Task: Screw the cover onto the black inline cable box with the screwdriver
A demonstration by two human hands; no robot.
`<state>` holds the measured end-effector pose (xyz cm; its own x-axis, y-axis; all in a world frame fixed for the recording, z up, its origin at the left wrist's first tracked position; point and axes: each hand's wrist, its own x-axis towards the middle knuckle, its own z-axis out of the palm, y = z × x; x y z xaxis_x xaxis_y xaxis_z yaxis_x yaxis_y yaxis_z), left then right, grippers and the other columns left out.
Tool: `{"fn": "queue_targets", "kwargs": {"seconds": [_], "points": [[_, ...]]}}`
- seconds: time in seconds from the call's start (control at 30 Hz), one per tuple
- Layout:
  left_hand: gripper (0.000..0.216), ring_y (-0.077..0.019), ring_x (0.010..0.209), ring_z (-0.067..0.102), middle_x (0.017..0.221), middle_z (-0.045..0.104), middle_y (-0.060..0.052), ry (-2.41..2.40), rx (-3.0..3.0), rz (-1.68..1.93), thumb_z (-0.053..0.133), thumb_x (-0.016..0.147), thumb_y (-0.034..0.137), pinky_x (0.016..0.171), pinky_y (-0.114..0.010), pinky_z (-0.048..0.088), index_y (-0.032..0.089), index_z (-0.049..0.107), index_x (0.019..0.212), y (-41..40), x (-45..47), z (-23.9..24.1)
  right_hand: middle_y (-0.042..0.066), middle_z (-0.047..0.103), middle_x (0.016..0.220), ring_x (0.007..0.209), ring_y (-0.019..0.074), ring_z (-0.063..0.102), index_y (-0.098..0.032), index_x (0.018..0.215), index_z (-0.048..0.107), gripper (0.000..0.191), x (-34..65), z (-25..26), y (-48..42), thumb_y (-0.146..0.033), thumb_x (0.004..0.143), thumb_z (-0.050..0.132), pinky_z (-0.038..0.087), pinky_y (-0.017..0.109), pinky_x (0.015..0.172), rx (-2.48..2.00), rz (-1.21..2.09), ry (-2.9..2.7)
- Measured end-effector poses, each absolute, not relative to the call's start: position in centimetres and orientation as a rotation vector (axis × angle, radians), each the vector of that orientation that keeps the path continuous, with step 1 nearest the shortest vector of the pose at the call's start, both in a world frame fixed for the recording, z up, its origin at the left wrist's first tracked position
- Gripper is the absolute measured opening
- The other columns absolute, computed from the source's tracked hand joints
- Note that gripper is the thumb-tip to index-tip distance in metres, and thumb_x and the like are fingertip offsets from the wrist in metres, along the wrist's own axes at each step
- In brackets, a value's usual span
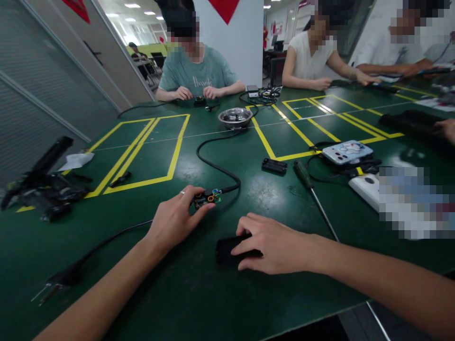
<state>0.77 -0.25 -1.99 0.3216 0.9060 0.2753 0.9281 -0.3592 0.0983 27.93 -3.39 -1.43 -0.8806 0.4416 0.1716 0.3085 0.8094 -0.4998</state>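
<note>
My left hand pinches a small circuit board with a copper coil and green parts, just above the green table. A black cable runs from the board's far end towards the back, and another leads left to a two-pin plug. The fingers of my right hand are closed on a black plastic case half lying on the table; part of it is hidden under them. A second black case half lies farther back. To its right is a screwdriver with a green handle.
A metal bowl with small parts stands mid-table. On the right lie a phone and a white power strip; at left, a pile of black parts. Several people sit around the table, which has yellow tape lines.
</note>
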Motion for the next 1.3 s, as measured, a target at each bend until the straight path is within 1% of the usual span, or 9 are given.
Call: {"fn": "queue_targets", "kwargs": {"seconds": [0.3,0.47,0.63,0.8,0.83,0.93,1.03,1.17,1.3], "points": [[0.045,-0.0189,0.068,0.064,0.098,0.066,-0.008,-1.657,-2.546,-0.463,0.046,0.094,0.056,0.061,-0.031,0.049,0.018,0.049,0.118,-0.4,0.8,-1.8,0.009,0.062,0.116,0.108,0.0186,0.056,-0.02,0.109,0.072,0.025,29.7,-0.9,-2.3,-0.031,0.087,0.067,0.046,0.037,0.096,-0.782,0.822,-2.338],[0.04,-0.0196,0.074,0.065,0.101,0.065,-0.008,-1.612,-2.603,-0.445,0.045,0.096,0.05,0.063,-0.03,0.048,0.018,0.047,0.12,-0.5,0.9,-1.9,0.009,0.061,0.126,0.118,0.0214,0.055,-0.021,0.114,0.07,0.035,30.6,-0.7,-1.4,-0.039,0.084,0.069,0.043,0.041,0.103,-0.827,0.883,-2.433],[0.037,-0.0209,0.083,0.066,0.103,0.063,-0.009,-1.529,-2.634,-0.54,0.045,0.097,0.045,0.065,-0.03,0.049,0.018,0.044,0.121,-1.1,1.2,-1.7,0.008,0.063,0.121,0.114,0.0197,0.059,-0.021,0.11,0.069,0.025,31.6,0.2,0.0,-0.032,0.089,0.063,0.045,0.041,0.103,-0.896,0.686,-2.193],[0.035,-0.0191,0.081,0.066,0.102,0.061,-0.006,-1.345,-2.766,-0.641,0.05,0.096,0.043,0.063,-0.028,0.049,0.021,0.04,0.121,-2.5,2.3,-1.5,0.009,0.053,0.141,0.132,0.0242,0.047,-0.024,0.137,0.052,0.054,31.6,-0.3,-0.1,-0.033,0.086,0.067,0.038,0.049,0.111,-0.862,0.561,-2.24],[0.035,-0.0187,0.08,0.066,0.102,0.061,-0.006,-1.311,-2.8,-0.644,0.051,0.096,0.042,0.063,-0.028,0.05,0.022,0.039,0.121,-2.7,2.6,-1.5,0.01,0.052,0.142,0.133,0.024,0.046,-0.023,0.139,0.049,0.055,31.5,-0.6,-0.2,-0.032,0.087,0.066,0.037,0.049,0.111,-0.83,0.55,-2.287],[0.035,-0.0173,0.077,0.065,0.104,0.061,-0.006,-1.26,-2.919,-0.604,0.052,0.095,0.043,0.063,-0.029,0.05,0.024,0.039,0.121,-3.1,3.2,-1.4,0.01,0.067,0.119,0.115,0.0216,0.058,-0.018,0.126,0.06,0.035,31.2,-1.2,-0.4,-0.026,0.092,0.058,0.044,0.045,0.103,-0.749,0.505,-2.406],[0.041,-0.0182,0.077,0.065,0.106,0.062,-0.006,-1.316,-3.03,-0.501,0.055,0.092,0.05,0.065,-0.031,0.051,0.024,0.04,0.12,-3.2,3.8,-1.3,0.008,0.069,0.097,0.093,0.0191,0.061,-0.016,0.111,0.066,0.022,31.2,-1.1,-0.3,-0.022,0.093,0.054,0.049,0.039,0.088,-0.734,0.484,-2.443],[0.066,-0.0259,0.092,0.065,0.111,0.063,-0.009,-1.389,-3.094,-0.401,0.066,0.078,0.062,0.077,-0.039,0.053,0.024,0.04,0.125,-3.3,4.4,-1.4,0.007,0.068,0.094,0.091,0.0194,0.059,-0.017,0.109,0.067,0.022,31.4,-0.8,-0.2,-0.02,0.09,0.056,0.046,0.038,0.086,-0.758,0.448,-2.442],[0.053,-0.0248,0.103,0.062,0.117,0.062,-0.009,-1.353,-3.114,-0.394,0.063,0.087,0.043,0.09,-0.042,0.051,0.023,0.039,0.13,-3.0,4.3,-1.5,0.006,0.068,0.096,0.092,0.0189,0.059,-0.017,0.11,0.067,0.023,31.5,-0.9,-0.2,-0.02,0.089,0.058,0.044,0.037,0.088,-0.797,0.459,-2.474]]}}
